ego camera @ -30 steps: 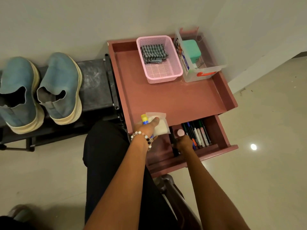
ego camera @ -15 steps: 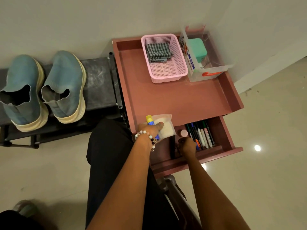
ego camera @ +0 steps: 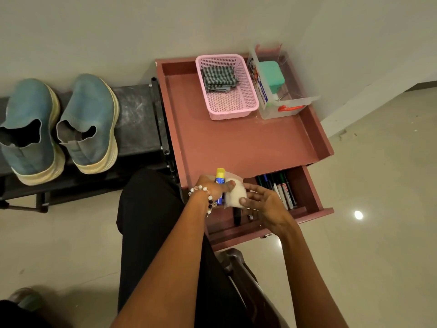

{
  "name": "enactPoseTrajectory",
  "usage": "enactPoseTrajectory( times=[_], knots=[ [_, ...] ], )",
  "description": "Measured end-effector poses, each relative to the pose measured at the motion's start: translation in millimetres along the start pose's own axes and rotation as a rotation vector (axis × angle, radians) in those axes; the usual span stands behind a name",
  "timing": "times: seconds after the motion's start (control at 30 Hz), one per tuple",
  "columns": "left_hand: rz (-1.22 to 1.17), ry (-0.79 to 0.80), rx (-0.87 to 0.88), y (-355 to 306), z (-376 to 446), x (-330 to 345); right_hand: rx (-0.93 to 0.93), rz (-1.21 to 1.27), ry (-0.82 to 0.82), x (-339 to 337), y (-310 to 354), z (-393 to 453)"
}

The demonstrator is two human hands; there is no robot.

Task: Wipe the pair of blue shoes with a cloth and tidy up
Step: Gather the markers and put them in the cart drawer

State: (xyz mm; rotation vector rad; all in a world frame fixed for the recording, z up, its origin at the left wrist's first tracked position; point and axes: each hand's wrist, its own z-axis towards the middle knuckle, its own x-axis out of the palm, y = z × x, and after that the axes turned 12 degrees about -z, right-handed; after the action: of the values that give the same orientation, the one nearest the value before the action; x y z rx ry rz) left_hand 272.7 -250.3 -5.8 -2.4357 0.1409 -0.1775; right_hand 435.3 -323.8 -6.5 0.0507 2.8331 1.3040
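Note:
Two blue slip-on shoes, one on the left (ego camera: pixel 28 129) and one on the right (ego camera: pixel 91 121), stand side by side on a dark bench (ego camera: pixel 137 119) at the left. A folded striped cloth (ego camera: pixel 220 78) lies in a pink basket (ego camera: pixel 246 107) on the reddish table (ego camera: pixel 248 143). Over the open drawer (ego camera: pixel 307 197), my left hand (ego camera: pixel 212 188) grips a blue glue stick with a yellow cap (ego camera: pixel 220 176) together with a small white packet (ego camera: pixel 233 195). My right hand (ego camera: pixel 262 204) touches that packet with its fingertips.
A clear plastic box (ego camera: pixel 295 102) with a green item and an orange latch stands beside the basket. Several markers (ego camera: pixel 281 188) lie in the drawer. A dark chair arm (ego camera: pixel 238 263) is below the drawer. My black-clad knee is by the table's left edge.
My right hand has left the drawer's small round item and come up to the white packet held by my left hand. The left hand has hardly moved.

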Motion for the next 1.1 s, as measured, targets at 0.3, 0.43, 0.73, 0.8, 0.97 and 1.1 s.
enactPoseTrajectory(
  times=[0.3, 0.43, 0.73, 0.8, 0.97, 1.1],
  knots=[
    [-0.263, -0.212, 0.069, -6, 2, -8, 0.337, -0.444, -0.117, 23, -72, 64],
    [-0.304, -0.140, -0.004, -9, -1, -9, 0.392, -0.566, -0.073, 41, -88, 85],
    [-0.316, -0.135, -0.036, -8, 4, -4, 0.378, -0.841, -0.287, 10, -94, 91],
    [-0.313, -0.136, -0.040, -7, 3, -4, 0.374, -0.803, -0.282, 10, -93, 94],
    [-0.324, -0.142, -0.061, -8, 1, -8, 0.424, -0.643, -0.309, 20, -99, 104],
    [-0.303, -0.133, -0.090, -11, -3, -12, 0.457, -0.858, -0.297, 28, -88, 91]
  ],
)
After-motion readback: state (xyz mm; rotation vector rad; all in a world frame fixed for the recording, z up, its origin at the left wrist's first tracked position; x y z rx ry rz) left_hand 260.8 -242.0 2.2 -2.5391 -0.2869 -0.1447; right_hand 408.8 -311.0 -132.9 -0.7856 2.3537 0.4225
